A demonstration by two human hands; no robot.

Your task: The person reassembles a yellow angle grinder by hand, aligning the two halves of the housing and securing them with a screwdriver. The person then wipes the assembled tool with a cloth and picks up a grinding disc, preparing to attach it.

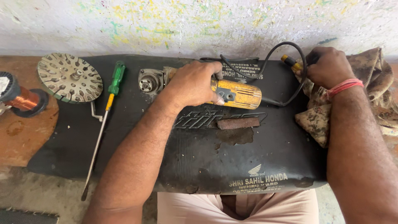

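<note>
Paint-flecked white wall runs behind a worn tabletop (pixel 25 141) covered by a black rubber mat (pixel 257 161), which lies over the person's lap. On the mat, the left hand (pixel 194 83) is curled down over the middle of a yellow angle grinder (pixel 236 93), fingers wrapped across its top and thumb on the near side, holding it flat with its bare metal spindle head (pixel 148 83) pointing left. That forearm reaches in diagonally from the lower left. The right hand (pixel 329 66) is closed in a fist around the black power cord (pixel 286 70) near its yellow-and-red end, resting on a crumpled brownish rag (pixel 319 120); a red thread band circles the wrist, and the forearm comes up along the right edge. The cord loops between the two hands. Just in front of the grinder lies a small rusty flat bar (pixel 238 123). Left of the grinder sit a green-handled screwdriver (pixel 108 99), a round perforated disc (pixel 69 77) and a copper-wound coil (pixel 18 98).
</note>
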